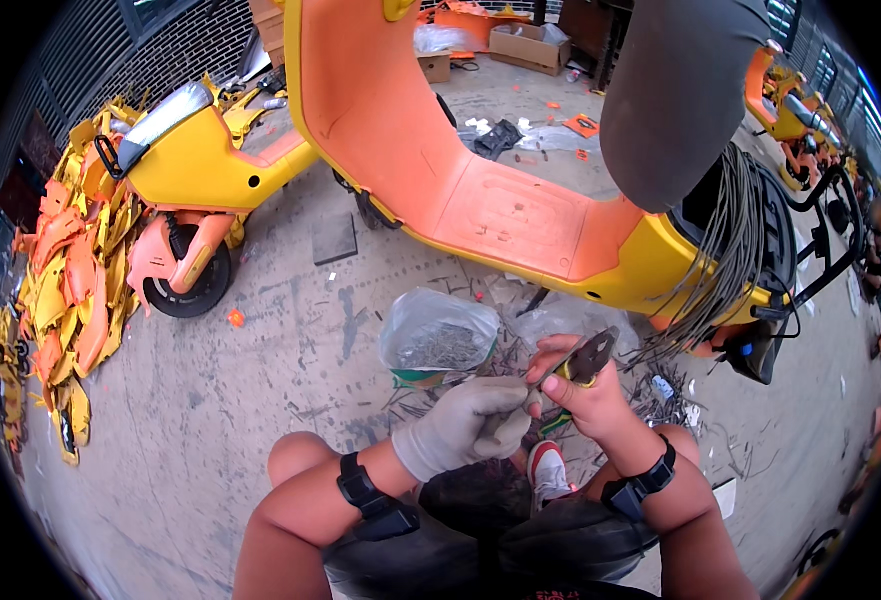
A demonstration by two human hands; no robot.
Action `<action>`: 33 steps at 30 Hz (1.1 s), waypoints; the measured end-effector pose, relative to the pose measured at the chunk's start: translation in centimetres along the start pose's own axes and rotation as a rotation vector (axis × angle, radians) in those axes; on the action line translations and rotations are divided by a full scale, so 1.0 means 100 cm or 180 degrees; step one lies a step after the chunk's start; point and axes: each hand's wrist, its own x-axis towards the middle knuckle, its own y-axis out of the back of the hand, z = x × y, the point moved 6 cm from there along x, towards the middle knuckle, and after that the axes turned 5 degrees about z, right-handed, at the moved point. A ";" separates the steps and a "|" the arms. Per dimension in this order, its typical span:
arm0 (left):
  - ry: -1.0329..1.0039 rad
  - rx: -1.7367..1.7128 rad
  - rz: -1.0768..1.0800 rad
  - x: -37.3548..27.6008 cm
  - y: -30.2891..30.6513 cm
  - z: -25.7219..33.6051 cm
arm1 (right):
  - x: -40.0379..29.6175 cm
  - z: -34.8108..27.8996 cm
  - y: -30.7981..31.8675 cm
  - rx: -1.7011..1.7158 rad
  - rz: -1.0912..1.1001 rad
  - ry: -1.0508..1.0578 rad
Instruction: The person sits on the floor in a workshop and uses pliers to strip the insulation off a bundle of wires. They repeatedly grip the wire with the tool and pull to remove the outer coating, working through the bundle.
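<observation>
My left hand [478, 420], in a pale grey work glove, pinches a thin grey strip [558, 366], perhaps a length of cable. The strip runs up to the bare fingers of my right hand [598, 401]. That hand also holds combination pliers [592, 360], their dark jaws pointing up and right, with green and yellow handles below. Just beyond my hands stands a green tub [419, 377] lined with a clear plastic bag. Many small grey metal pieces [448, 346] lie inside it. A bundle of long grey cables [740, 217] hangs over the rear of a yellow and orange scooter [515, 217].
Cut cable scraps [658, 409] litter the floor around my shoe [551, 472]. The scooter's dark seat [680, 97] stands raised. At left are another scooter [193, 157] and a heap of body panels [73, 270]. A cardboard box [530, 51] sits at the back.
</observation>
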 end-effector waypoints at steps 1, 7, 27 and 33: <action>0.0052 -0.0023 -0.0029 0.000 0.000 -0.001 | 0.000 -0.001 0.000 -0.0016 -0.0015 0.0032; -0.0001 0.0113 -0.0065 -0.002 0.002 -0.007 | -0.002 -0.004 0.000 0.0020 -0.0042 -0.0116; -0.0623 0.2335 0.1033 -0.005 -0.005 0.009 | -0.006 0.012 0.015 -0.0164 0.0714 -0.1019; -0.0451 0.2366 0.0983 -0.002 -0.010 -0.001 | -0.019 0.013 0.024 -0.0035 0.0893 -0.1151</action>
